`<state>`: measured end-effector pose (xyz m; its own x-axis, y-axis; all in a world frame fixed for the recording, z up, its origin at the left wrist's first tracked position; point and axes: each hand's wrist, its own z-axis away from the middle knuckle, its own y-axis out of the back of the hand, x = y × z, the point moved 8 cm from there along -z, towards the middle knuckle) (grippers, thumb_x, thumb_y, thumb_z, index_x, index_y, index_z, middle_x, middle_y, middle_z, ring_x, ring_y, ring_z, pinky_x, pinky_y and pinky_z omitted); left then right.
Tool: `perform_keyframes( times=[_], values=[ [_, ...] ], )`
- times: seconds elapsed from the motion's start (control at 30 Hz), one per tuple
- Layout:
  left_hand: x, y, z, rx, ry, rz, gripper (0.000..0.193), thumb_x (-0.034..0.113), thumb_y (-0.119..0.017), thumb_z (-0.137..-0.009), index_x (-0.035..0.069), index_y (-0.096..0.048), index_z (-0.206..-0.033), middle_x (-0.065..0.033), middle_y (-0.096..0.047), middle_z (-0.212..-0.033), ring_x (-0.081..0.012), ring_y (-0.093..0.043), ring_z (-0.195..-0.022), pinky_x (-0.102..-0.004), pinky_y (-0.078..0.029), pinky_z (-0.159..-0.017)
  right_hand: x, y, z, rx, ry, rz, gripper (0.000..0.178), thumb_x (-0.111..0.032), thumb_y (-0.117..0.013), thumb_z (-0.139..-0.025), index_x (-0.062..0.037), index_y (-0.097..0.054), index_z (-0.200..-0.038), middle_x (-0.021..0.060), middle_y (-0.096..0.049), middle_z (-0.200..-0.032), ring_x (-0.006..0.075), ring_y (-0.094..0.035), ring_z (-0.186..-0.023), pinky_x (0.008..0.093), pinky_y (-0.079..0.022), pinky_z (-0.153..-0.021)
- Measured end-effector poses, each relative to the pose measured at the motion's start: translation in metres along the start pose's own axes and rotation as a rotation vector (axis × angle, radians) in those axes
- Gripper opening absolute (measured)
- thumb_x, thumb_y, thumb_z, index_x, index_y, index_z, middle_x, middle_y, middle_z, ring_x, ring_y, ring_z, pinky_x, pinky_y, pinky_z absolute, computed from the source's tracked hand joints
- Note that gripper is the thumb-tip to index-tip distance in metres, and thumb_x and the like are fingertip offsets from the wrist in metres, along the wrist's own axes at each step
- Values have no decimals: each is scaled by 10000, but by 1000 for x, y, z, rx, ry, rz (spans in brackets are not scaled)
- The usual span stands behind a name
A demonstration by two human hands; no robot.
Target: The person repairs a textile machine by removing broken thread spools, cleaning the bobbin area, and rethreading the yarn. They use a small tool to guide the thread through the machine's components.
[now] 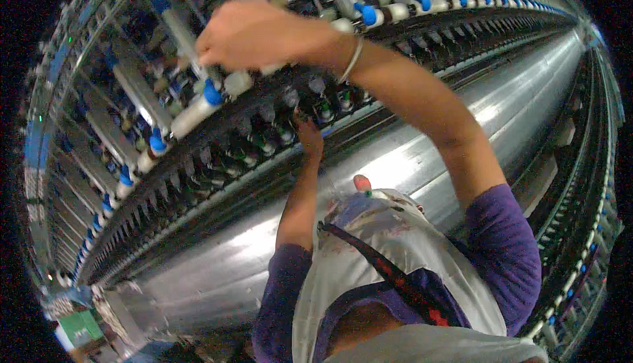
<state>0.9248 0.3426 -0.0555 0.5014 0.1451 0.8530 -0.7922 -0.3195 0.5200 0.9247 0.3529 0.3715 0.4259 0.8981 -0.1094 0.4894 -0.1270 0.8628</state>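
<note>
My right hand [247, 36] reaches across to the left above a long row of white rollers [193, 116] with blue end pieces. Its fingers are curled closed and blurred; whatever they pinch, if anything, is too small to make out. A pale bangle circles that wrist. Lower down, my left hand [310, 135] is at the dark row of spindles with bobbins [324, 109]. Its fingertips reach in among them, and shadow hides whether they grip one.
A long shiny metal cover [395, 158] runs between my body and the spindles. Slanted metal arms [142, 96] rise beyond the rollers. Another machine row [587, 257] stands behind at the right. A green box [80, 327] sits at the lower left.
</note>
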Motion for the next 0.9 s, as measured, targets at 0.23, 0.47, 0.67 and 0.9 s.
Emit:
perform_keyframes(
  times=[0.23,0.47,0.67,0.9],
  values=[
    [107,70,-3,225,-517,187,642,271,-537,-930,2,-208,-1412,-213,-449,-1303,-305,-482,-1155,-370,-408,-932,-19,16,55,420,181,125,73,-263,-622,-708,-194,-646,-714,21,-621,-728,226,-605,-804,378,-446,-701],
    [133,168,82,-294,-105,1057,249,278,-564,-923,70,-482,-1032,-22,-480,-785,-131,-469,-697,-361,-467,-755,25,97,190,901,7,-103,139,-67,-667,-681,-110,-671,-813,45,-652,-828,242,-607,-835,343,-502,-742],
    [88,112,161,-427,509,1266,231,245,-569,-917,70,-476,-1038,-49,-499,-795,-192,-522,-718,-429,-498,-743,65,68,211,887,-226,-153,72,-51,-649,-773,-85,-697,-814,47,-670,-826,233,-599,-844,330,-491,-747],
    [73,81,182,-571,578,1185,240,233,-572,-914,52,-468,-1033,-65,-536,-845,-176,-567,-751,-422,-511,-777,70,47,198,865,-179,-141,62,-43,-640,-812,-16,-687,-842,78,-630,-841,195,-567,-908,285,-475,-739]
  ],
)
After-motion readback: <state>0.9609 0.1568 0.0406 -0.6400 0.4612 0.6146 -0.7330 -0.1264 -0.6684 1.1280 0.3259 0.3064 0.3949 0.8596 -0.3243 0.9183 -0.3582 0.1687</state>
